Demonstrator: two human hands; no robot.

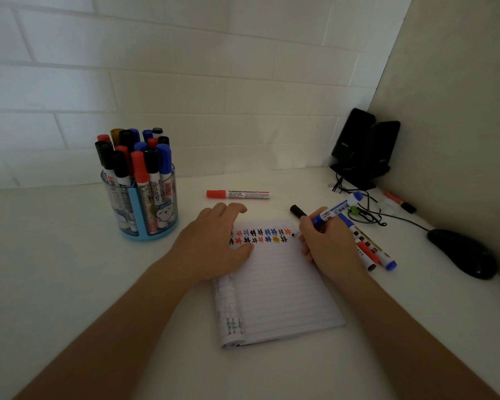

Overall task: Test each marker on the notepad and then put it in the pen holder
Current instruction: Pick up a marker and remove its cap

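Forearms (127,327) nearest me lead to my left hand (214,243) flat on the notepad (283,298) and my right hand (326,243) clamped round the marker (334,210), tip at the page, barrel slanting back-right, pen holder (134,209) well off left.

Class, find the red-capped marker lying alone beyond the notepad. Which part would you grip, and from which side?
Pinch the red-capped marker at mid-barrel, coming from above and closing across its width. It lies flat on the desk, cap pointing left, with nothing touching it, so both long sides are free.
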